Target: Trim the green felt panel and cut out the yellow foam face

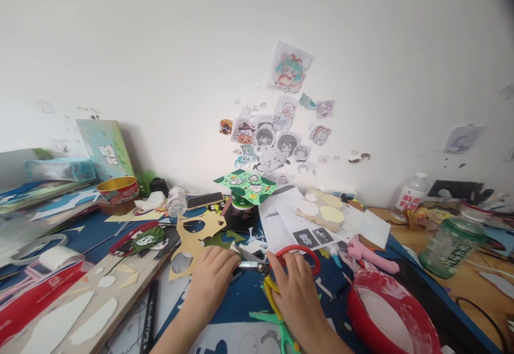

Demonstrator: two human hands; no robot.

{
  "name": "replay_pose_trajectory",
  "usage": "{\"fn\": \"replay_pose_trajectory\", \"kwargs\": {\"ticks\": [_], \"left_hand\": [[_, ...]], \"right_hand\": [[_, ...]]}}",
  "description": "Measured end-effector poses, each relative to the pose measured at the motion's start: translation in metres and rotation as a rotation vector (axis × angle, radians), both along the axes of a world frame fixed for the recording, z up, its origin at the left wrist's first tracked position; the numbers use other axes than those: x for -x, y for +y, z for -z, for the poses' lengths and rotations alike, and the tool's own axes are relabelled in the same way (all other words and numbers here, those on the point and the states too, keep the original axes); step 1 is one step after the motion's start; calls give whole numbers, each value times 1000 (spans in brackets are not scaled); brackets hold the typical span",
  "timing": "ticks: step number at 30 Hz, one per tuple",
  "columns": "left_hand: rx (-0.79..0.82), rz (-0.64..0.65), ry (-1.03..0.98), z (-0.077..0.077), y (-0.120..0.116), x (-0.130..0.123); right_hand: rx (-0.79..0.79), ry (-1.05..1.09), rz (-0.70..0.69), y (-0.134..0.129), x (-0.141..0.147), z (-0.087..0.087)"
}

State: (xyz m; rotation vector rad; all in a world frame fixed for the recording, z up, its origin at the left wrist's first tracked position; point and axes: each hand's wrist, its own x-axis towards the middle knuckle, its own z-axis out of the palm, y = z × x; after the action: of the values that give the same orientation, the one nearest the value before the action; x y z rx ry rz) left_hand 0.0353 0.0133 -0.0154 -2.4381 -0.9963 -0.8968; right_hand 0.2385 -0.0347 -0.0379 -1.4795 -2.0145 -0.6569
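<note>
My right hand (296, 287) is closed on a pair of red-handled scissors (260, 266), with the metal blades pointing left. My left hand (214, 276) has its fingers curled together at the blade tips; whatever they grip is hidden. Below the right palm is a yellow loop (273, 295), partly covered by that hand. A pair of green-handled scissors (281, 326) lies close under the right wrist. Tan card with cut-out holes (201, 224) lies just beyond the left hand, among dark green and white paper scraps.
A red bowl (431, 335) with whitish contents stands at right, near a pink tool (373, 255) and a green-labelled jar (453, 247). At left lie a board (134, 268) with paper cut-outs and a black marker (150, 311). A phone (205, 200) and green patterned card (244, 185) are farther back.
</note>
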Motion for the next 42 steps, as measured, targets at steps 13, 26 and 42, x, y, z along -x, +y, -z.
{"fn": "replay_pose_trajectory", "kwargs": {"ticks": [13,26,42], "left_hand": [[-44,-73,-229,0,-14,-13],[187,-348,-293,-3,3,7],[556,-420,40,1,-10,-25]], "right_hand": [[-173,-58,-7,7,2,13],[-63,113,58,17,-11,13],[167,232,-29,31,-12,20]]}}
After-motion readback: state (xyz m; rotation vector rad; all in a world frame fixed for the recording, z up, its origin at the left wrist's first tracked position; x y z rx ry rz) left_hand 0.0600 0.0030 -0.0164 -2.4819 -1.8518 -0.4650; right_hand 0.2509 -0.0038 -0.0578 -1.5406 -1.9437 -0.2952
